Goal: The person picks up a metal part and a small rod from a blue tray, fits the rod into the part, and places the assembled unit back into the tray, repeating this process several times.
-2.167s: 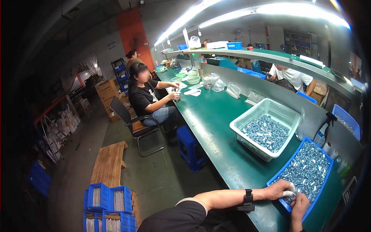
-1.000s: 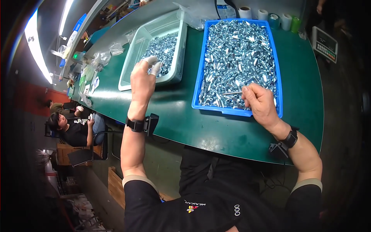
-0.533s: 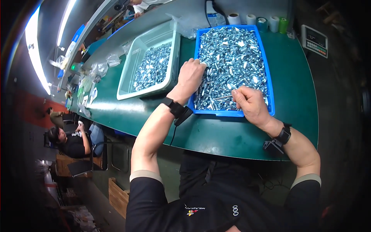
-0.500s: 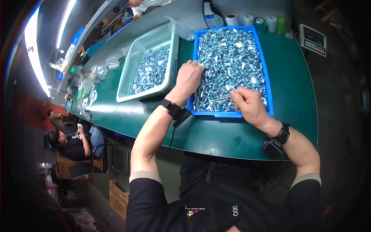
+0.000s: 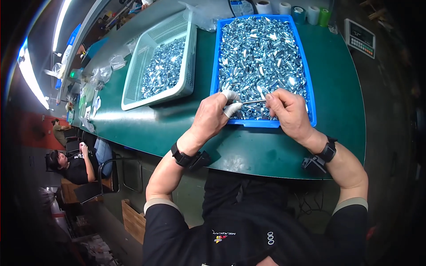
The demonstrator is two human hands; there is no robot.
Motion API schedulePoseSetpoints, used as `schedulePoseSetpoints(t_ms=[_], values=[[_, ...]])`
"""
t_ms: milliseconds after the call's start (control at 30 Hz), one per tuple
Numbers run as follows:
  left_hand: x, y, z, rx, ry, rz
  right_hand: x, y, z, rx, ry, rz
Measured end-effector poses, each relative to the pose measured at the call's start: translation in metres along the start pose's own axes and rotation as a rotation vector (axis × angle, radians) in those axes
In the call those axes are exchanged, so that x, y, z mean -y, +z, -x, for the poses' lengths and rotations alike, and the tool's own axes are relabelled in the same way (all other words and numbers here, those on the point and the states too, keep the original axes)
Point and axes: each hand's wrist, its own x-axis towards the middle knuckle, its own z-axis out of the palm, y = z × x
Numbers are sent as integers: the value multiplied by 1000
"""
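My right hand (image 5: 290,113) is closed around a thin metal rod (image 5: 255,102), which points left over the near end of a blue tray (image 5: 262,124). At the rod's left end my left hand (image 5: 213,113) pinches with thumb and forefinger, both wrapped in white coverings. Whatever lies between those fingertips is too small to make out. Small shiny metal pieces (image 5: 262,53), many of them short and tube-like, fill the blue tray under both hands.
To the left stands a pale green perforated basket (image 5: 186,84) with more metal pieces. Rolls of tape or film (image 5: 299,15) line the tray's far side; a digital scale (image 5: 360,37) is at the far right. Plastic bags (image 5: 102,73) lie leftward. A seated person (image 5: 80,164) is beyond the table.
My left hand has come from the tray's left side toward me and now meets the rod's end, its fingers pinched. My right hand still holds the rod, with little movement.
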Motion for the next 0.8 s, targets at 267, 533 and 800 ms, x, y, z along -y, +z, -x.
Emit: schedulePoseSetpoints(t_ms=[267,533,800], values=[[-7,8,-2,-51,201,-5,2,2,3,-12,7,33],[-13,5,-9,-2,252,-201,-2,1,3,-14,-67,199],[-18,7,-21,-101,390,-178,7,2,-10,101,-14,240]])
